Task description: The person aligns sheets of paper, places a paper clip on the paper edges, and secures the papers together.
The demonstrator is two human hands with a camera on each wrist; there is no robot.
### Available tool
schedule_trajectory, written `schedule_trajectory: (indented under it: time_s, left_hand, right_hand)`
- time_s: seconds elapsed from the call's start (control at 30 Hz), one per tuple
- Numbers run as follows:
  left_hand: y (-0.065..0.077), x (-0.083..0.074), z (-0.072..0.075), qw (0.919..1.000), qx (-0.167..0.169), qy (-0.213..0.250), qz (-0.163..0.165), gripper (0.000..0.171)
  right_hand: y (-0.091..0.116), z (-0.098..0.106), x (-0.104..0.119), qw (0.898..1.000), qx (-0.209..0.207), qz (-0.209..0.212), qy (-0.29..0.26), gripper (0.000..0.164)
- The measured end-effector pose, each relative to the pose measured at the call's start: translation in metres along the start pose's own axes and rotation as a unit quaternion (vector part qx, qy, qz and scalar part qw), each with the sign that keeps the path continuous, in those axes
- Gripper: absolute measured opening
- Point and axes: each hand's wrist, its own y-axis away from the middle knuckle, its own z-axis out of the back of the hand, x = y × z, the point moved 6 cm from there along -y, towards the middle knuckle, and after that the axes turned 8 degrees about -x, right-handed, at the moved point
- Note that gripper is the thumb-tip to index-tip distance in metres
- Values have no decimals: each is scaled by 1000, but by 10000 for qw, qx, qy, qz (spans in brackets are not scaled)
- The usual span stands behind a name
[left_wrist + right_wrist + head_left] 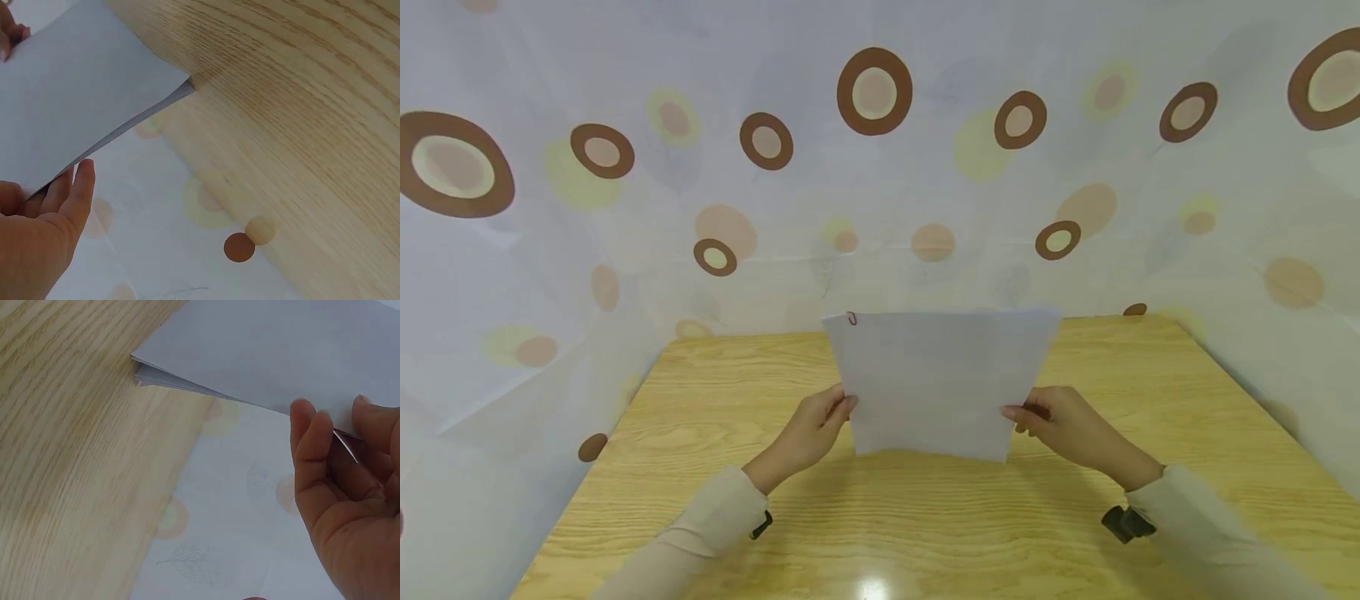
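Note:
A stack of white paper sheets (940, 383) is held up over the table, its broad face toward me. A small red paper clip (852, 318) sits on its top edge near the left corner. My left hand (820, 423) pinches the left side edge, thumb in front and fingers behind. On the opposite edge my right hand (1054, 423) pinches the paper the same way. In the right wrist view the sheets (262, 356) fan slightly apart at the lower corner, beside the right hand (350, 481). The left wrist view shows a similar gap at the corner past the left hand (50, 225).
A light wood-grain table (715, 392) spreads beneath the paper. White cloth (805, 200) printed with brown rings and pale dots rises behind it and along both sides. Dark straps with a black device (1127, 523) show at the wrists.

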Motion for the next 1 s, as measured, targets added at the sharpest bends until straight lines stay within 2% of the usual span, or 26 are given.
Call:
schedule_trajectory:
  time_s: [0.13,0.23,0.4,0.67,0.9,1.0]
  left_hand:
    - [0,1,0,9999,-64,-107,83,21]
    - [-1,0,1,9998,-102,-147,45,23]
    - [-1,1,3,10000,-52,34,76,23]
    - [0,-2,4,9954,185,745,580,27]
    - [-3,1,4,9953,99,684,682,28]
    - [-5,6,2,9952,27,608,765,28]
  right_hand:
    - [1,-1,2,9999,-102,72,-95,24]
    - [1,0,3,9995,-250,139,-110,24]
    - [-1,2,3,9985,-530,78,-70,26]
    - [-5,2,-4,9973,-577,-450,-72,31]
    - [-9,2,-8,9937,-594,-921,-249,34]
    - [-10,-2,-11,9932,-545,-997,-270,34]
